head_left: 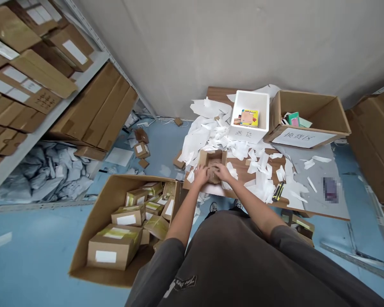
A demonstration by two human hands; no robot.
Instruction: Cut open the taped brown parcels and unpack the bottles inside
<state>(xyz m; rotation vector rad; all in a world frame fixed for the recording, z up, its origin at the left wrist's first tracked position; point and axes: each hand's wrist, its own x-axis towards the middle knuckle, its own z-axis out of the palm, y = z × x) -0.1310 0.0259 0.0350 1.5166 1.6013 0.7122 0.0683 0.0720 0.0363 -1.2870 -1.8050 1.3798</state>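
Observation:
A small open cardboard box (211,158) sits on the low wooden table (243,170), its flaps standing up. My left hand (201,175) grips the box's near left side with curled fingers. My right hand (222,171) is closed on the near right side of the same box. Both forearms reach forward from my dark shirt. What lies inside the box is too small to make out.
Torn white paper (211,128) litters the table. A white foam bin (250,116) with a colourful item and a large open carton (307,117) stand behind. On the floor at left is a carton (92,238) of several small parcels. Shelves (35,85) hold flat boxes. A black-and-yellow knife (277,192) lies at right.

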